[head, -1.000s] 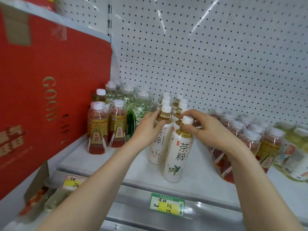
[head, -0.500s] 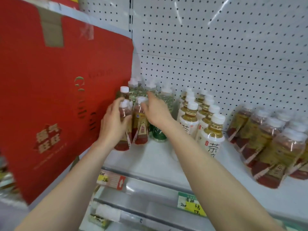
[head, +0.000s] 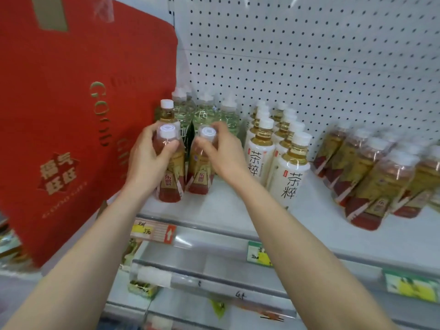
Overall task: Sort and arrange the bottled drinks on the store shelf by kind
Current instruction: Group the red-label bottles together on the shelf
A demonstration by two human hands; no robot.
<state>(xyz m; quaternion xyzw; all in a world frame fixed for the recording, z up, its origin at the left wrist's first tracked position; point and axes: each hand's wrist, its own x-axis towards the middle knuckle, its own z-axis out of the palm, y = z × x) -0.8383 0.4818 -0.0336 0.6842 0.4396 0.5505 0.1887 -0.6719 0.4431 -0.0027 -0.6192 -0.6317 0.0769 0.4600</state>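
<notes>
By the red box (head: 71,110) my left hand (head: 147,160) clamps one red-brown bottle (head: 170,172), my right hand (head: 223,153) its twin (head: 201,172) — two strays near the shelf (head: 238,210) front, beside the white tea rows (head: 273,148); their kind (head: 381,177) stands far right — I judge sorting roughly half done; a third amber bottle (head: 166,113) waits behind.

Both forearms are bare from the bottom of the view up to the wrists. The left hand (head: 147,160) and right hand (head: 226,153) wear no gloves, rings or watch.
</notes>
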